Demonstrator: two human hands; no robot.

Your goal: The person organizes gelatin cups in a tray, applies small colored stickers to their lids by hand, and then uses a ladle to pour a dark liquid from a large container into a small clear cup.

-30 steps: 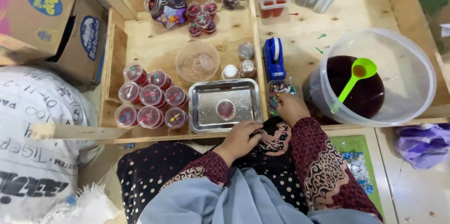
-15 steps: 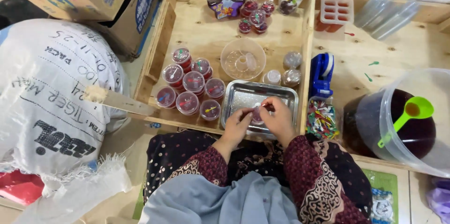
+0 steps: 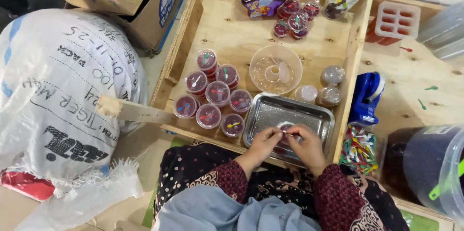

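Both hands, left hand (image 3: 263,142) & right hand (image 3: 304,144), pinch red jelly cup (image 3: 285,129) in steel tray (image 3: 270,113).

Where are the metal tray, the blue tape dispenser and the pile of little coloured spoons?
Metal tray (image 3: 270,113): head view, bare floor of the tray.
Blue tape dispenser (image 3: 366,96): head view, its body.
Coloured spoons (image 3: 358,149): head view, middle of the pile.

Filled cups (image 3: 213,96) sit left of the metal tray (image 3: 270,112); the tape dispenser (image 3: 366,98) lies to its right.
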